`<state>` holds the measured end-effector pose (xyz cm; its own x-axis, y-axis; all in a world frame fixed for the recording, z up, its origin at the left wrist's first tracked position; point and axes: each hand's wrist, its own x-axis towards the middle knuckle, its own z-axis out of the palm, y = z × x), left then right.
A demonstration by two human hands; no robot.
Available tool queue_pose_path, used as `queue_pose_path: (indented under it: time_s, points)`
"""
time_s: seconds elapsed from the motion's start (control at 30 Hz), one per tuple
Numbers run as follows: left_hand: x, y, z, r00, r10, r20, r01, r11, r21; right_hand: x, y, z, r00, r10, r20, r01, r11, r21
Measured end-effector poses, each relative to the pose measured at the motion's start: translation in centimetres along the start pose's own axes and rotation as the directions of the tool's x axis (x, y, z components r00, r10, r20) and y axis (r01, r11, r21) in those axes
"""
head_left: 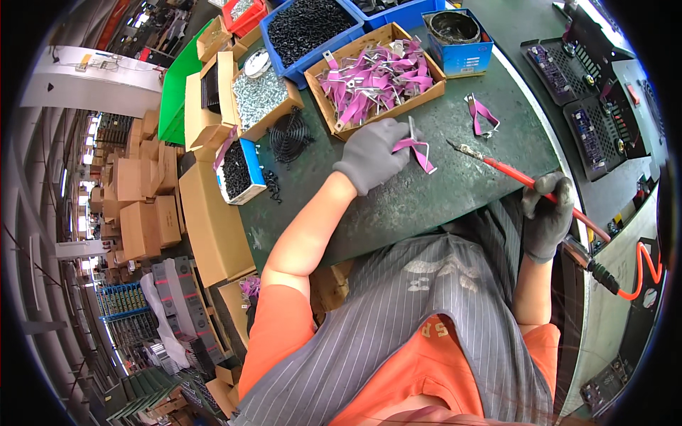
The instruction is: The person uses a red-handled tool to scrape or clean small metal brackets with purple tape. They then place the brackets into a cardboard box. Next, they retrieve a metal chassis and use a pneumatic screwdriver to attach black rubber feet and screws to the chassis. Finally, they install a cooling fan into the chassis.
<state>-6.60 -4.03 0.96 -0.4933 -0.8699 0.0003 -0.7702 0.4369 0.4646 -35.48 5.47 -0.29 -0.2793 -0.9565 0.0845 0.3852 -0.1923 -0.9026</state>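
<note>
In a grey glove, my left hand [373, 156] pinches a purple strip with bare metal ends [415, 148] just above the green table. My right hand [550, 216], also gloved, is closed around a thin red-handled stick [518, 175], its dark, smeared tip pointing left toward that strip. A second purple strip [483, 117] lies loose on the table, beyond the stick's tip. Behind my left hand, a cardboard box [398, 110] is heaped with more such strips. A tool with an orange coiled cable [593, 266] sits just below my right hand; whether I touch it is hidden.
An open tin [455, 30] stands in a blue box [465, 60] at the back. Bins of black screws [312, 28] and silver screws [263, 99] line the left, beside a black wire fan guard [290, 135]. Black metal housings with circuit boards [590, 142] lie at right.
</note>
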Motion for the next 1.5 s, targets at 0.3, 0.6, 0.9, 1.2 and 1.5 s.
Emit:
queue_pose_path:
  time_s: [0.3,0.6,0.9,1.2,1.5]
  points:
    - [-0.4,1.5,0.8,0.994,0.085,0.067,-0.101,0.946,0.308,0.3,0.5,-0.1,1.000,0.005,0.015,-0.007,0.995,0.097]
    - [-6.2,4.1,-0.3,0.947,-0.272,0.172,0.256,0.311,-0.915,0.3,-1.0,1.6,0.986,0.007,0.164,-0.044,0.973,0.226]
    - [-7.9,5.4,1.1,0.965,-0.237,0.108,0.149,0.159,-0.976,0.3,-1.5,2.1,0.958,0.063,0.278,-0.113,0.979,0.168]
    - [-9.1,4.4,-0.4,0.979,-0.192,0.066,0.137,0.386,-0.913,-0.7,-4.3,2.4,0.962,-0.101,0.256,0.122,0.990,-0.068]
    - [-9.6,3.9,-0.3,0.985,-0.169,0.018,0.092,0.440,-0.893,-0.8,-4.6,2.2,0.939,-0.060,0.339,0.100,0.990,-0.103]
